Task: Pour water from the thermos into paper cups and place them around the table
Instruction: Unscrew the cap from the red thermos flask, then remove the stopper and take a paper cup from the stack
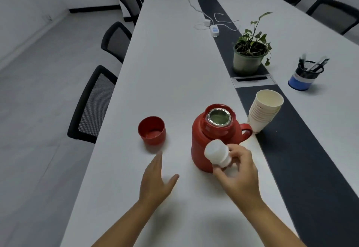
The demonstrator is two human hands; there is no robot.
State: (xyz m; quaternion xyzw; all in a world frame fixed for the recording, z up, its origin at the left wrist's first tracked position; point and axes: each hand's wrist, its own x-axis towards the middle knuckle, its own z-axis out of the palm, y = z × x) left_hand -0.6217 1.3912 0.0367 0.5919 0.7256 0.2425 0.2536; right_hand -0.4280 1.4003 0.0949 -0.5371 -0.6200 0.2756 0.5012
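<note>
Red thermos [207, 143] sits upright on the long white table [171, 67], pretty much dead centre of the head view, mouth uncovered so you can see the shiny metal rim and the liquid inside, handle sticking out toward 3 o'clock. Its red cap [152, 130] is parked open side up on the table at about 9 o'clock from the thermos, a bit apart from it. Right hand [238, 171] is at roughly 5 o'clock from the thermos mouth, fingers curled round the white stopper [217, 154], holding it tilted right in front of the thermos body. Left hand [155, 180] hovers at about 7 o'clock from the thermos, fingers straight and relaxed, thumb spread, nothing in it; can't tell if it's actually touching the tabletop. Stack of paper cups [265, 110] leans at around 2 o'clock from the thermos, just beside the handle, standing on the edge of the dark strip [310, 169] that runs down the middle of the table. Farther up that strip there's a potted plant [250, 52] at about 1 o'clock, then a white power strip [214, 30] with cables. Blue pen holder [306, 75] is off at 2 o'clock, well apart. Black mesh chairs [93, 104] line the 9 o'clock side.
</note>
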